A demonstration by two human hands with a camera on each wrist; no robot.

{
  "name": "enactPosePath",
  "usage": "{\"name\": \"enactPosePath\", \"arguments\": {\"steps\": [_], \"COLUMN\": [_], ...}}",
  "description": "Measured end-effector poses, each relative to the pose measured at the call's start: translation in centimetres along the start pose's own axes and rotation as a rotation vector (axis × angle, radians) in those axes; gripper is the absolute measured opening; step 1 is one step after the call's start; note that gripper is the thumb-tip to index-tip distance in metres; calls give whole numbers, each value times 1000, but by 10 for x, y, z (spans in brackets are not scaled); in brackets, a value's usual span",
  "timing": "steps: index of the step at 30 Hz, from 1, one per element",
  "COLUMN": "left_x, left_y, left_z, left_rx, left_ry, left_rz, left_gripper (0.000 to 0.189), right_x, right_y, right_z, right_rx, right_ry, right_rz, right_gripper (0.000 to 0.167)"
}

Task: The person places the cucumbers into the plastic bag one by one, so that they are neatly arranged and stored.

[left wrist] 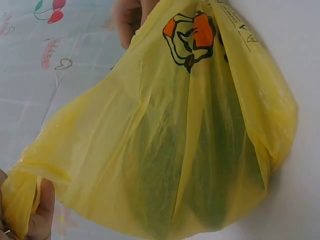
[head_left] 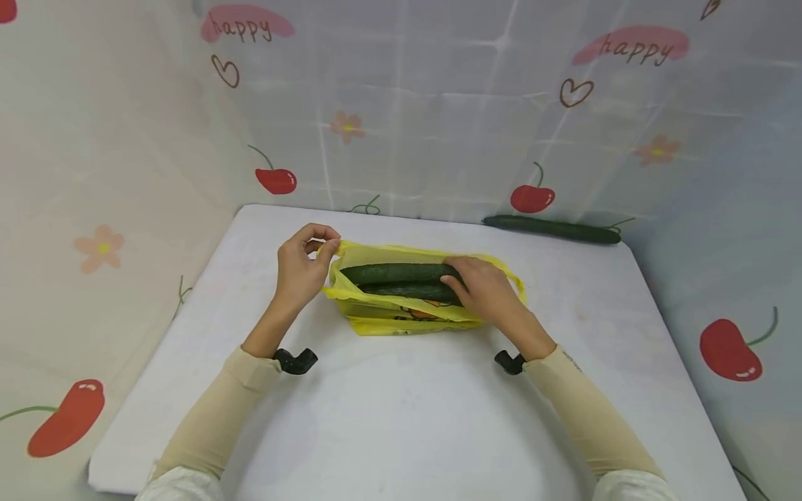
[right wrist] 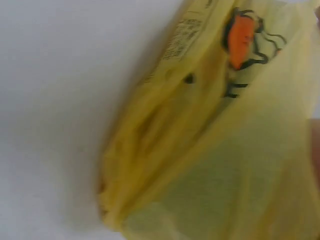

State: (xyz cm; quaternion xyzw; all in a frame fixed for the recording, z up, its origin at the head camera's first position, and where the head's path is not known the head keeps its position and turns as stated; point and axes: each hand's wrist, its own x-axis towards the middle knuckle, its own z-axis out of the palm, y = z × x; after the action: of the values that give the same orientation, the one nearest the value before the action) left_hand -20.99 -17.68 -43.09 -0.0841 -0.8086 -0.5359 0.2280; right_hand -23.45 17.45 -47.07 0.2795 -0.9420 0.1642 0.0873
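Note:
A yellow plastic bag point(head_left: 376, 316) lies on the table with its mouth spread toward me. Inside it are two dark green cucumbers, the far one point(head_left: 395, 273) and the near one point(head_left: 407, 290), side by side. My left hand point(head_left: 301, 268) pinches the bag's left end; in the left wrist view the plastic is bunched between its fingers point(left wrist: 46, 202). Reaching into the bag's right part, my right hand point(head_left: 489, 292) grips the right end of the far cucumber, fingers beyond it and thumb on the near side. The right wrist view shows mostly blurred yellow plastic point(right wrist: 240, 165).
Another cucumber point(head_left: 554, 229) lies along the back right edge of the white table point(head_left: 401, 417). Behind and at both sides hangs a printed curtain point(head_left: 432, 139) with cherries and flowers. A black wrist-camera mount point(head_left: 296, 361) sits by the left wrist.

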Motion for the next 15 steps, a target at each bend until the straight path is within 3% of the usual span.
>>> {"name": "enactPosePath", "arguments": {"steps": [6,10,12,15], "left_x": [2,0,0,1], "left_y": [-2,-3,-3,-2], "left_z": [1,1,1,1], "left_rx": [8,18,17,9], "left_ry": [-10,-1,0,-7], "left_rz": [-5,-10,-10,-5], "left_gripper": [9,8,9,9], "right_x": [6,9,9,5], "right_y": [3,1,1,0], "right_z": [8,11,10,7], "right_rx": [-34,-46,-51,-19], "right_ry": [117,197,211,156], "right_rz": [81,85,97,148], "right_gripper": [36,33,36,46]}}
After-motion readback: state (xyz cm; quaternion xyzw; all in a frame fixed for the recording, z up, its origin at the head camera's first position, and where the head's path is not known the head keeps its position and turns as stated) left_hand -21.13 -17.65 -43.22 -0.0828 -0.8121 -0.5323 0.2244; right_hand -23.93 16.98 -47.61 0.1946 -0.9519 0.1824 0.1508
